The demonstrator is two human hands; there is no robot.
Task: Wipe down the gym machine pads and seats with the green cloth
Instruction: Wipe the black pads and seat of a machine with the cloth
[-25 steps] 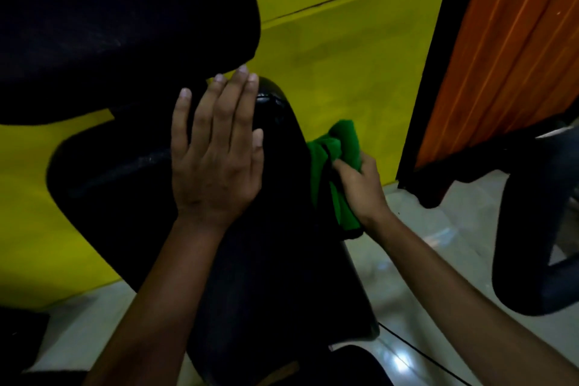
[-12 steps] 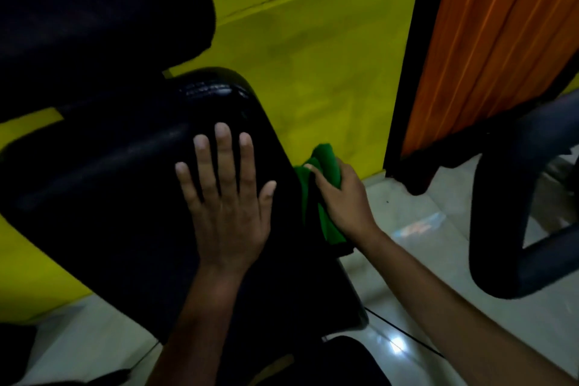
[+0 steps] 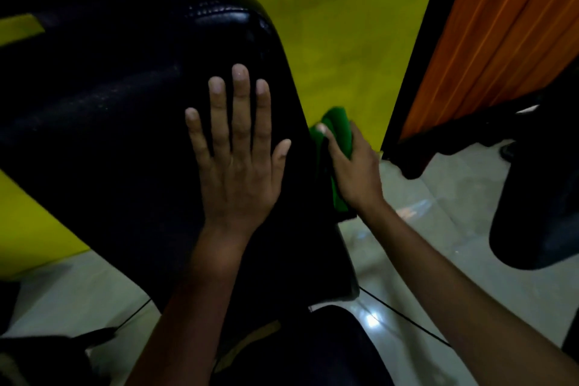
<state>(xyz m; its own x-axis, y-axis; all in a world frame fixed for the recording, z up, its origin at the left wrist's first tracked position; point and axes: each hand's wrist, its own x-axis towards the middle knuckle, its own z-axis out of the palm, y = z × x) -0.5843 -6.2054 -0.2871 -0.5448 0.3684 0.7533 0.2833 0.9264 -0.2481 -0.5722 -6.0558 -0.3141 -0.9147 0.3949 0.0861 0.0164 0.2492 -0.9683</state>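
A black padded seat of the gym machine fills the left and middle of the view, tilted, with a glossy stitched top end. My left hand lies flat on it, palm down, fingers spread. My right hand grips the bunched green cloth and presses it against the pad's right side edge. Part of the cloth hangs down under my palm. A second black pad shows at the bottom, between my forearms.
A yellow wall stands behind the seat. An orange panel with a black frame rises at the right. A thick black machine part hangs at the far right. A thin black cable crosses the pale tiled floor.
My left hand has slid down the pad from its top end toward the middle. My right hand with the cloth has moved down along the pad's right edge. The view has shifted left.
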